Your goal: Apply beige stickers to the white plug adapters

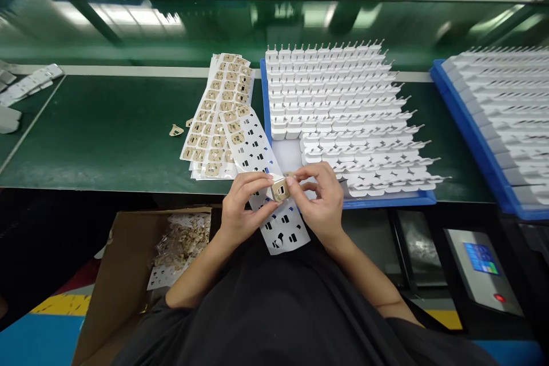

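Note:
Between both hands is a white plug-in charger whose end face carries a tan sticker [281, 189] with port cut-outs. My left hand [241, 204] pinches it from the left, fingers on top and thumb below. From the other side, my right hand [321, 199] presses its thumb and forefinger at the sticker's right edge. Beneath the hands lies a partly used sticker sheet [256, 146], overhanging the bench edge, a few tan stickers left at its far end. Left of it are stacked full sticker sheets [210, 120]. Rows of white chargers [334, 103] stand pins up in a blue tray [388, 201].
A second blue tray [472, 140] of chargers stands on the right. Loose tan scrap [175, 130] lies on the green bench [107, 131]. Below left is a cardboard box [115, 263] with waste; below right, a device with a screen [480, 257]. More trays line the back shelf.

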A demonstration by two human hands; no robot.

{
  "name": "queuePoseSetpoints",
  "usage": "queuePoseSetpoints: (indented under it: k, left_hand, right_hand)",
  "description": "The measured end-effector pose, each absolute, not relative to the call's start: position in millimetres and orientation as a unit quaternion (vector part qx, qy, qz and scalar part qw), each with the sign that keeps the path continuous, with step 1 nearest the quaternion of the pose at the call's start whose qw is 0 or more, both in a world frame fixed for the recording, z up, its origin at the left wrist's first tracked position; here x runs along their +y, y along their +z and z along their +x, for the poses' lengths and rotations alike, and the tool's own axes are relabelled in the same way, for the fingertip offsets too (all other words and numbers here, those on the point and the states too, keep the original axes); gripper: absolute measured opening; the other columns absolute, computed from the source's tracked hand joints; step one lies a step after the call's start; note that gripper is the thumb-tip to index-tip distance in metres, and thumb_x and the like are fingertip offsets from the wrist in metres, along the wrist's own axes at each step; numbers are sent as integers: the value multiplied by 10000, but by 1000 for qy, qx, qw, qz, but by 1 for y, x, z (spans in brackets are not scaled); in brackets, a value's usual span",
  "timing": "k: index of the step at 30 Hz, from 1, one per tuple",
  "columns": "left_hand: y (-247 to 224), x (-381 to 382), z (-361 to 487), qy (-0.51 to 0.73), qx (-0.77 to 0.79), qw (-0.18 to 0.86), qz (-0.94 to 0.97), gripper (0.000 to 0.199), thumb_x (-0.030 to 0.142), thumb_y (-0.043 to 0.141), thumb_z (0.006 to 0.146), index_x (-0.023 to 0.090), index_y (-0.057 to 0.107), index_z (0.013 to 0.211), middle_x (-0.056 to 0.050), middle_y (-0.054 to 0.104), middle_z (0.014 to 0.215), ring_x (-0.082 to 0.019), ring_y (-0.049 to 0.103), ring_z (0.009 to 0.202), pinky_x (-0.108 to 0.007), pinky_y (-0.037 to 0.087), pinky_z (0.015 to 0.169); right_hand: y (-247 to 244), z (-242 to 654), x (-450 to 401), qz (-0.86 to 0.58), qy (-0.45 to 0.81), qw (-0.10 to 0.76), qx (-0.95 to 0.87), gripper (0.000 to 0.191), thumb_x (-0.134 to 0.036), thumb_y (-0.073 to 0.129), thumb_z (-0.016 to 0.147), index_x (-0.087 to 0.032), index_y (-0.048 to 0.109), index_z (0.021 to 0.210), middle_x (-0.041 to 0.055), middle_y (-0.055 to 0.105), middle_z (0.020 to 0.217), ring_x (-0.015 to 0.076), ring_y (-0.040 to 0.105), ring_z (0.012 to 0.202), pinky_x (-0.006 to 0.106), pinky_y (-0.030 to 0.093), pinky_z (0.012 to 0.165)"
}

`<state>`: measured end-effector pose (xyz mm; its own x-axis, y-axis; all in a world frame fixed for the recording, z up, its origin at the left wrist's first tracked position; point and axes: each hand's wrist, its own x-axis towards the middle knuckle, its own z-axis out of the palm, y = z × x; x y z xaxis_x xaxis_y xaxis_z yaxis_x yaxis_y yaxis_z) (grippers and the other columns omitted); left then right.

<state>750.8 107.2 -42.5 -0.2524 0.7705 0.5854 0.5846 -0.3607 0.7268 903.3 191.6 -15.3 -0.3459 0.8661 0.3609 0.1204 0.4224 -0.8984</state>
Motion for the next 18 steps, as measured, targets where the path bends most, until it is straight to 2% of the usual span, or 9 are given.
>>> queuePoseSetpoints:
  k: [2,6,11,18]
  left_hand:
    - [-46,106,752,586,561,107,574,475,143,792,781,251,597,1200,-75,639,1125,-229,638,1068,-388,578,872]
    - [-47,106,753,591,573,108,557,467,175,762,812,259,583,1236,-83,610,1130,-223,616,1086,-354,597,831]
    - [-41,109,755,567,570,25,594,451,170,800,779,251,589,1169,-45,613,1054,-196,627,991,-354,579,823]
    - [-36,111,759,535,545,-54,643,440,100,777,776,263,572,1129,-39,609,1065,-196,600,979,-373,552,828]
  right_hand:
    - [-15,905,191,-327,450,448,-700,153,-192,675,876,-244,635,1014,23,582,956,146,620,852,244,588,634]
    - [-16,906,186,-259,597,379,-658,319,-217,724,837,-276,609,1128,39,581,1135,183,614,1046,298,608,795]
    - [-15,902,186,-267,668,386,-577,149,-216,618,908,-257,645,1049,32,617,1046,167,614,1006,280,568,810]
    - [-12,896,189,-273,643,401,-593,54,-269,633,880,-236,653,918,21,593,950,166,590,938,286,537,801]
